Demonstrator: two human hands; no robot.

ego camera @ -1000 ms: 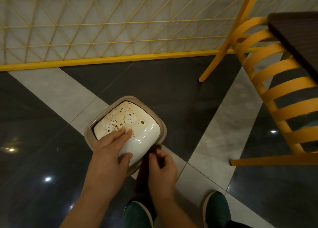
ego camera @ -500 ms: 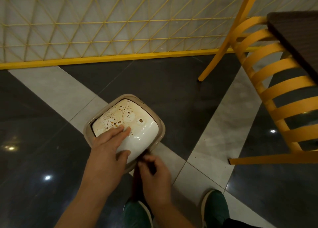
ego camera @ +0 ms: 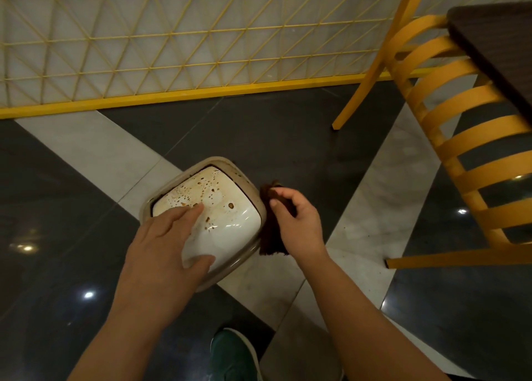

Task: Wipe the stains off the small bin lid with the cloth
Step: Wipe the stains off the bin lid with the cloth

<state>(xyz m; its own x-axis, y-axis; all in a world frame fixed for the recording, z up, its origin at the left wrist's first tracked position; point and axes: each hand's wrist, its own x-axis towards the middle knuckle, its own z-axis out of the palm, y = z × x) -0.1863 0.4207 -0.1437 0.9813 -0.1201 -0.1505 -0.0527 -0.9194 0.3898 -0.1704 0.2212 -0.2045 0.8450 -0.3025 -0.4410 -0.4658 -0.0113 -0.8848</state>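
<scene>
Our left hand (ego camera: 165,245) reaches forward from lower left, palm down, fingers straight and spread, fingertips (ego camera: 197,208) resting on lid (ego camera: 227,231), thumb out along near edge. Our left forearm bare, angled up and right. Our right hand (ego camera: 296,221) raised just right of lid, fingers curled, thumb and forefinger pinching cloth (ego camera: 270,236), which hangs below. Our right forearm bare, enters from lower right, angled up and left. Hands near, not touching.

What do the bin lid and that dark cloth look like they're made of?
Bin lid: probably glossy white plastic; it reflects light streaks beneath brown stains. Cloth, pinched by the right hand: dark brown fabric hanging limp, edge seemingly fuzzy, perhaps microfibre or terry.
</scene>
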